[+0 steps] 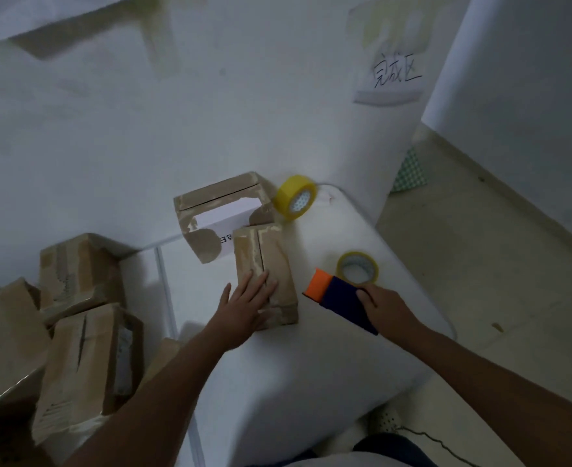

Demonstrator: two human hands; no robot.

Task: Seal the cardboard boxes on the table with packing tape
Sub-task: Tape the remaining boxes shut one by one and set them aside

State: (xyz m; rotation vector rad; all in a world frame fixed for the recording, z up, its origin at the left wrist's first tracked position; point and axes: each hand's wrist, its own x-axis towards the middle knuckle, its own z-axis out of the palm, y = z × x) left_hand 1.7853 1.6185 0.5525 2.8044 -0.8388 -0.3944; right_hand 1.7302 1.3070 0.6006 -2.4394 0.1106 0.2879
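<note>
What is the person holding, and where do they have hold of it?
The right hand grips a blue and orange tape dispenser by its blue rear end. The left hand holds nothing; it presses flat on a small cardboard box.

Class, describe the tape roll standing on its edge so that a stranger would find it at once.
Start at the white table and go to its far edge. Just right of the larger cardboard box stands a thick yellow tape roll. Unlike the thinner roll lying flat near the right hand, it is upright.

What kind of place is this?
Probably a small makeshift packing station, not a real warehouse: a white table against a wall, worn cardboard boxes piled at the left, yellow tape rolls, and a handwritten paper sign taped on the wall.
</note>
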